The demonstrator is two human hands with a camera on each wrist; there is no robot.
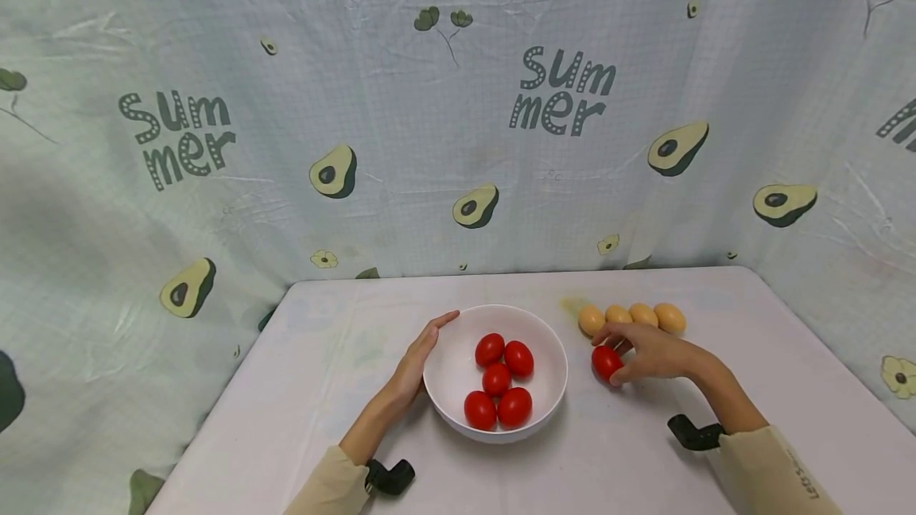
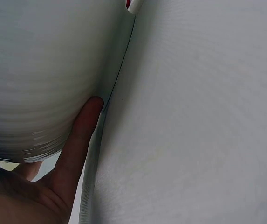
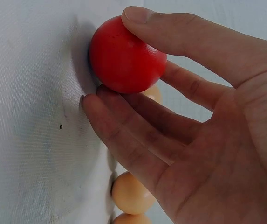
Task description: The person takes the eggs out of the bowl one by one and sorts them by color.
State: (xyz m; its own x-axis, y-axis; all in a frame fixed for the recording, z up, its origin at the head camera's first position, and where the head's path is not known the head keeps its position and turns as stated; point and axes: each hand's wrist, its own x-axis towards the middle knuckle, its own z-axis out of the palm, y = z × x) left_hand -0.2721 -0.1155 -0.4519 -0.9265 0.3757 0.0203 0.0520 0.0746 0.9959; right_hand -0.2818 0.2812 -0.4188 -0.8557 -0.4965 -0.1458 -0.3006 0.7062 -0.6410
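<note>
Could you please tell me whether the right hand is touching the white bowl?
No, the head view shows the right hand holding a red egg-shaped object, apart from the white bowl.

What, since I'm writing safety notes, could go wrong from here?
The red egg, held by the right hand, might slip and roll. That hand could also nudge the yellow eggs close beside it. The white bowl might shift if the left hand against its side pushes.
</note>
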